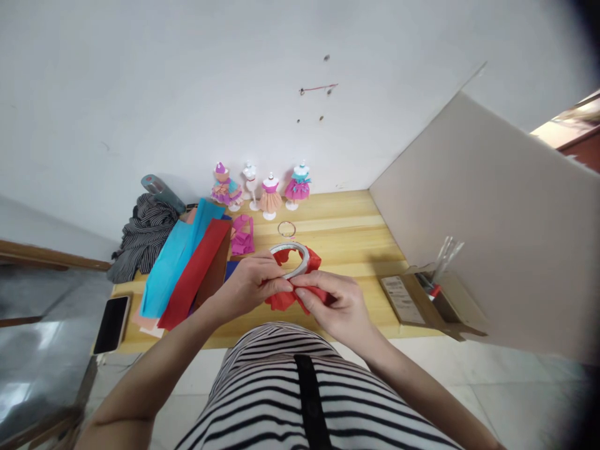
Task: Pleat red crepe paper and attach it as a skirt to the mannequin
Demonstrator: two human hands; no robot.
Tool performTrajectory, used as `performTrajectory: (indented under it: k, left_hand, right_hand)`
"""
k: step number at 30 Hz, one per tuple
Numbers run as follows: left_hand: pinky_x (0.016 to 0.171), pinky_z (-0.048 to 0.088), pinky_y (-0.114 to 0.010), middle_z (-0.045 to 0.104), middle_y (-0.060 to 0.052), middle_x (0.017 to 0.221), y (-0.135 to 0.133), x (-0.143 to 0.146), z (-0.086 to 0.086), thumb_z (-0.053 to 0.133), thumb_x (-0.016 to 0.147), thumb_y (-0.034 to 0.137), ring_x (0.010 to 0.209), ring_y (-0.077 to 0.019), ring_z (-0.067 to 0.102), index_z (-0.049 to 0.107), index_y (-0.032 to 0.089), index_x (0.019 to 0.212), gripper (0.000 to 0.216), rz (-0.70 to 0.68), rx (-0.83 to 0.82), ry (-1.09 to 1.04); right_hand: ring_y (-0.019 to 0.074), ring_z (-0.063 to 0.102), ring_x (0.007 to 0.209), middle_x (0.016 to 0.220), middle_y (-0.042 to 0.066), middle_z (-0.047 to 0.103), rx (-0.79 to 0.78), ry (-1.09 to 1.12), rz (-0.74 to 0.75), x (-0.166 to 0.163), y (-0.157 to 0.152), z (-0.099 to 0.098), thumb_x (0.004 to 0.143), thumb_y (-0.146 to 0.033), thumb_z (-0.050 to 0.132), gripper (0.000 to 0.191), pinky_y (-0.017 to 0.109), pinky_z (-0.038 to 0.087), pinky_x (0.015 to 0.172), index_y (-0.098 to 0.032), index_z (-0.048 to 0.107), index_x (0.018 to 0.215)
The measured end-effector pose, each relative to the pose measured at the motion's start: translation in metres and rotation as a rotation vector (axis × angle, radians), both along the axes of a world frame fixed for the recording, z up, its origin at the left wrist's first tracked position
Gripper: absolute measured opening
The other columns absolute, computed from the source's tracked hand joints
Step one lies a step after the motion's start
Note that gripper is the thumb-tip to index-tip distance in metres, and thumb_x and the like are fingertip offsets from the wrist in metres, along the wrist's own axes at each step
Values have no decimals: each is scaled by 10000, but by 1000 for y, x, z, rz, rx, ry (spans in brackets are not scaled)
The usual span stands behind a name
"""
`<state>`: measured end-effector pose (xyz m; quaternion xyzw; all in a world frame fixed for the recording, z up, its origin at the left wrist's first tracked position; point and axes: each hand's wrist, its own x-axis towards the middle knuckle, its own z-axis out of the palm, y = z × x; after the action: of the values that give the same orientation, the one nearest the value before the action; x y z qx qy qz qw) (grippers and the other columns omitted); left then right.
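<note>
A white ring [304, 261], which looks like a roll of tape, is held up over the front of the wooden table. Red crepe paper [281, 301] lies gathered in folds around and below it. My left hand [255, 281] is closed, its fingers and thumb on the ring's left lower side. Against the ring's lower right edge, my right hand [335, 300] pinches the red paper between thumb and forefinger. Both thumbs nearly meet at the ring's lower edge. The fingertips partly hide where paper and ring touch.
Small mannequins [270, 197], most in paper dresses, stand along the wall. Blue and red paper sheets [194, 275] lie left, beside dark striped cloth [150, 231] and a phone [111, 324]. A thin round band [286, 229] lies behind my hands. An open cardboard box [422, 300] stands right.
</note>
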<state>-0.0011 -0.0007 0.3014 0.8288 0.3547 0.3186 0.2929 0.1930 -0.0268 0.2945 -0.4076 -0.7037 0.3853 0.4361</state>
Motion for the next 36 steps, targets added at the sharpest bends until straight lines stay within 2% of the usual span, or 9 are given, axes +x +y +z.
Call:
performTrajectory:
  k: [4,11,16,21,27,32,36]
  left_hand:
    - [606,366,-245,468,14,513,-1,0,2,470,953,509,612,-132,431,521,161,539,544,2,-15,2]
    - [611,378,-234,439,21,512,-3,0,3,513,947,462,614,-130,430,468,164,523,519,7,16,3]
    - [614,367,-225,444,24,513,-3,-1,2,529,942,436,617,-128,434,453,163,543,490,3,40,-3]
    - [647,382,-237,471,19,516,-3,-2,0,534,941,421,621,-136,433,476,164,544,476,-14,35,9]
    - [657,395,-241,492,12,531,-3,-2,2,566,934,374,637,-142,447,515,161,553,440,-15,27,32]
    - [657,403,-233,477,18,534,-2,0,3,545,949,374,614,-129,438,505,160,547,458,-22,41,26]
    - [646,404,-226,460,23,527,-2,1,3,554,949,354,601,-123,441,504,156,543,454,-20,50,33]
  right_hand:
    - [131,612,537,698,18,735,-37,24,-26,0,1,0,839,-198,609,125,250,477,526,-213,733,831]
    - [97,484,466,564,-33,605,-13,-50,-142,-2,2,1,817,-217,622,96,216,400,460,-212,640,722]
    - [83,427,454,555,-45,568,-24,-50,-124,-2,2,-3,819,-196,621,96,211,360,449,-208,616,723]
    - [86,412,460,540,-51,530,-108,-35,-152,-3,2,-3,800,-220,631,104,212,359,450,-210,586,707]
    - [93,492,472,549,-50,568,-236,77,-125,-6,6,1,775,-217,629,75,209,401,467,-216,560,744]
    - [100,513,483,567,-40,596,-282,138,-78,-6,9,-2,767,-232,631,89,220,414,481,-211,546,751]
    - [90,451,486,558,-67,525,-284,124,-81,-5,10,-7,763,-228,628,101,222,379,499,-209,535,795]
